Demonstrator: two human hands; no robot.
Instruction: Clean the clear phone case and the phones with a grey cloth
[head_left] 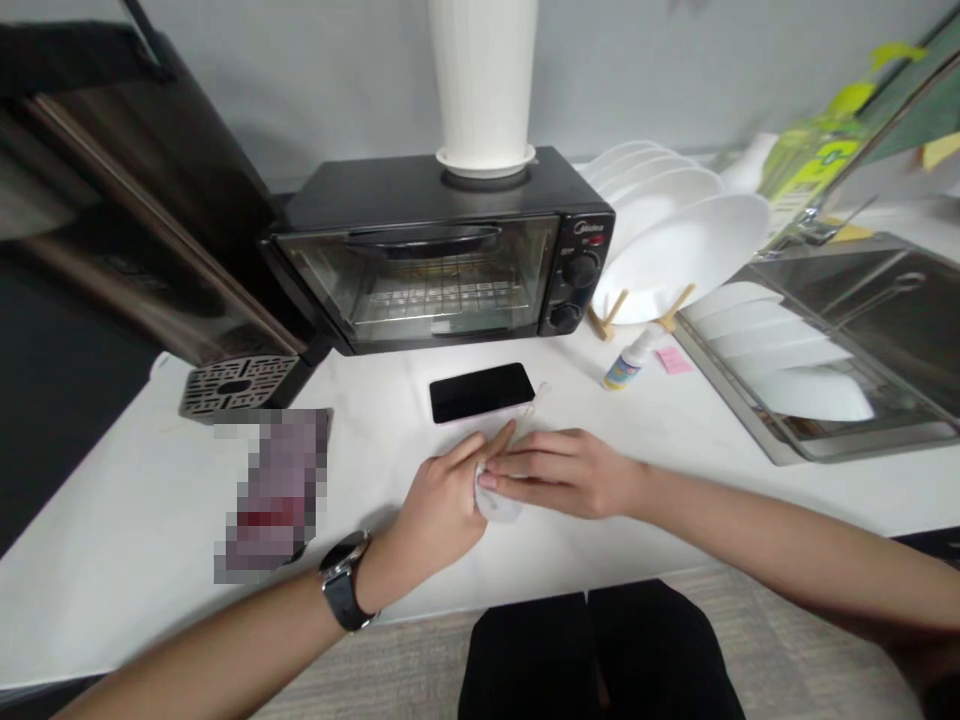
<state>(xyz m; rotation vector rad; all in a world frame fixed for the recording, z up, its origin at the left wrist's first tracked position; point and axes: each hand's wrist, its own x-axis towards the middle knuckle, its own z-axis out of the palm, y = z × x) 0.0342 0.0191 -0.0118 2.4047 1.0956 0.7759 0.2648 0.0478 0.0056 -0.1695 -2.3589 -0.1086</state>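
Note:
My left hand (442, 505), with a watch on its wrist, is low over the white counter (390, 400). Its fingers are closed round a small whitish, translucent item (497, 503), whose kind I cannot make out. My right hand (562, 472) lies against the left one, its fingers together and pressed on the same item. Just beyond the hands is a phone (482, 393) with a dark screen and a thin strap at its right end. A small spray bottle (630, 362) stands further right, beside a pink paper note (673, 360).
A black toaster oven (442, 270) carries a white ribbed pot (486, 90). White plates (682, 250) stand in a wooden rack, left of a metal sink (900, 350) holding bowls. At the left are a dark machine with a drip tray (238, 385) and a blurred-out flat object (277, 490).

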